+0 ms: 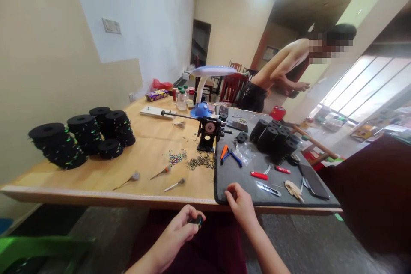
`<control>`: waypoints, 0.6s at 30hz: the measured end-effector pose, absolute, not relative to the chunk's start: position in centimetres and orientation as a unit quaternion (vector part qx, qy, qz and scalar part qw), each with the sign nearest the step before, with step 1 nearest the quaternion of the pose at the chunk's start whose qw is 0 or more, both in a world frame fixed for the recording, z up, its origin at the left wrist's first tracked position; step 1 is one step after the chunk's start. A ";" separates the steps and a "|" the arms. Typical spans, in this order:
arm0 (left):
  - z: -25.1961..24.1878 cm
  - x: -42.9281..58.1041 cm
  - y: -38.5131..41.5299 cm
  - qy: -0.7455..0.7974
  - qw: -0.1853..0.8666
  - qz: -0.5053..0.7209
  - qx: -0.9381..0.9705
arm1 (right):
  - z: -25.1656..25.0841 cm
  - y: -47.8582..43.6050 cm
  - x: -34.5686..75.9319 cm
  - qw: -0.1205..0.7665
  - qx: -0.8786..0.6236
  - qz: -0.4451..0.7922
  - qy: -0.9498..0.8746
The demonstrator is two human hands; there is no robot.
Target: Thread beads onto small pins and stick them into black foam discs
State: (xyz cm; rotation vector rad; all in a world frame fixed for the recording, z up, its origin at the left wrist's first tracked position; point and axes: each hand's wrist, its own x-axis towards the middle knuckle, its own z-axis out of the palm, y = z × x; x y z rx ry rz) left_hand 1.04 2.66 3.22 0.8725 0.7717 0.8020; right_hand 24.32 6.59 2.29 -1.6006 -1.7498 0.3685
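Note:
My left hand (180,230), below the table's front edge, is closed around a small black foam spool (198,221) with bits of green and yellow on it. My right hand (239,201) is over the front left corner of the grey mat (231,180), thumb and fingers pinched together. Whatever it may hold is too small to see. Beyond my hands, a black clamp-like vise (207,135) with a long rod stands on the table. Small coloured beads (177,157) and brass-coloured pieces (201,162) lie in piles before it.
Stacks of black foam spools stand at left (84,135) and right (272,137). Three small brushes (176,184) lie near the front edge. On the mat are pliers (230,157), a red lighter (259,175) and thread snips (269,189). A lamp (202,90) stands behind; another person (285,68) leans at back right.

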 end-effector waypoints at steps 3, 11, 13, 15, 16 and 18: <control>3.3 0.6 2.7 0.358 0.756 0.384 0.391 | 2.6 8.6 24.0 0.321 -0.619 0.117 -0.707; 3.5 -0.1 2.5 0.352 0.758 0.404 0.373 | 4.0 13.9 21.0 0.283 -0.591 0.106 -0.748; 3.6 -0.3 2.5 0.353 0.759 0.404 0.369 | 4.1 14.5 20.4 0.272 -0.591 0.104 -0.752; 3.7 -0.5 2.4 0.352 0.760 0.405 0.366 | 4.2 15.1 20.1 0.259 -0.597 0.100 -0.753; 3.7 -0.5 2.4 0.350 0.762 0.406 0.365 | 4.2 15.4 20.0 0.251 -0.602 0.098 -0.752; 3.8 -0.6 2.4 0.347 0.763 0.406 0.365 | 4.2 15.9 19.9 0.232 -0.613 0.093 -0.749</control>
